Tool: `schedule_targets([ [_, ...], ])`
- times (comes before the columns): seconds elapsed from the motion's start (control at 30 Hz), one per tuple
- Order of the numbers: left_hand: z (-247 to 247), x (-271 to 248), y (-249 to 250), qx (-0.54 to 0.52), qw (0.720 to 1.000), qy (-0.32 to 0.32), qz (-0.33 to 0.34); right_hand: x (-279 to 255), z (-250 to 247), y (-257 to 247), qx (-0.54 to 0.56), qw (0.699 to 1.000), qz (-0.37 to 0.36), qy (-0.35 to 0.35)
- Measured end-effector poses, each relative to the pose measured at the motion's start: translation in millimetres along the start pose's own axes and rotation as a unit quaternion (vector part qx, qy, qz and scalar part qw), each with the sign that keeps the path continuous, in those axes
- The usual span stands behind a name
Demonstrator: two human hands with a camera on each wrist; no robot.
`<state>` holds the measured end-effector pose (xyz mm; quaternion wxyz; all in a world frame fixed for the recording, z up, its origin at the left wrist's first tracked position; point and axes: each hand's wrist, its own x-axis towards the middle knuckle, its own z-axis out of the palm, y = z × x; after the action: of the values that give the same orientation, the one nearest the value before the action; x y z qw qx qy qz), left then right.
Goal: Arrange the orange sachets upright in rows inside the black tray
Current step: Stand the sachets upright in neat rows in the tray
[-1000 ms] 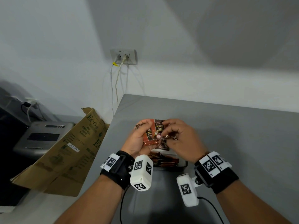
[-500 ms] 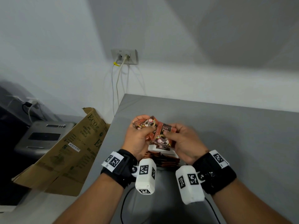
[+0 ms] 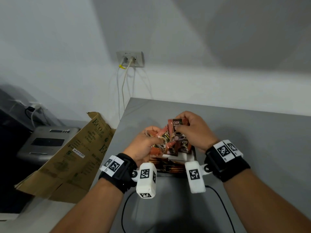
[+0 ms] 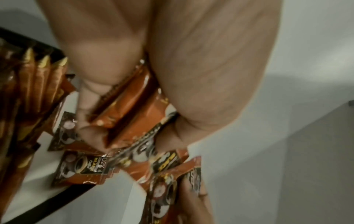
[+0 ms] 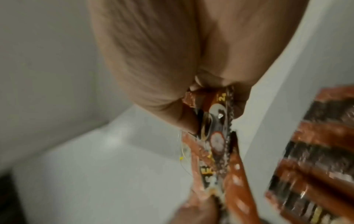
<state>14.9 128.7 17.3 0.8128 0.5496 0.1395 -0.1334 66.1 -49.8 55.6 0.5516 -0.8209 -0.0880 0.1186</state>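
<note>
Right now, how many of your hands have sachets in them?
2. The left hand grips a fanned bunch of sachets over the black tray; the right hand pinches the top of a raised sachet. How many are in the bunch is hidden.

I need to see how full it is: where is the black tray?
In the head view the black tray sits on the grey table, just below both hands and partly hidden by the sachets they hold, with the wrist cameras in front of it.
</note>
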Motion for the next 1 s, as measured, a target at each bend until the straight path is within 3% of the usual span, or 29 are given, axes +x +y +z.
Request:
schedule_targets([
  [0.1, 1, 2, -6, -0.057, 0.997, 0.039, 0.034, -9, 14, 11, 0.188, 0.979, 0.085, 0.002],
  [0.2, 11, 2, -15, -0.104, 0.993, 0.028, 0.047, -11, 30, 19, 0.175, 0.981, 0.086, 0.023],
  [0.3, 12, -1, -13, -0.182, 0.983, 0.017, 0.011, -7, 26, 16, 0.26, 0.959, 0.09, 0.069],
  [0.37, 7, 0, -9, -0.193, 0.981, 0.033, -0.001, -6, 16, 16, 0.321, 0.94, 0.101, 0.053],
  [0.47, 4, 1, -6, -0.146, 0.985, 0.083, 0.033, -11, 7, 15, 0.378, 0.918, 0.121, -0.003],
  [0.67, 10, 3, -10, -0.136, 0.979, 0.118, 0.094, -21, 26, 20, 0.38, 0.911, 0.16, -0.031],
  [0.87, 11, -4, -12, -0.129, 0.986, 0.059, 0.089, -9, 31, 17, 0.268, 0.954, 0.13, 0.042],
  [1.0, 7, -6, -8, -0.127, 0.986, 0.062, 0.085, -5, 22, 12, 0.242, 0.965, 0.101, 0.028],
])
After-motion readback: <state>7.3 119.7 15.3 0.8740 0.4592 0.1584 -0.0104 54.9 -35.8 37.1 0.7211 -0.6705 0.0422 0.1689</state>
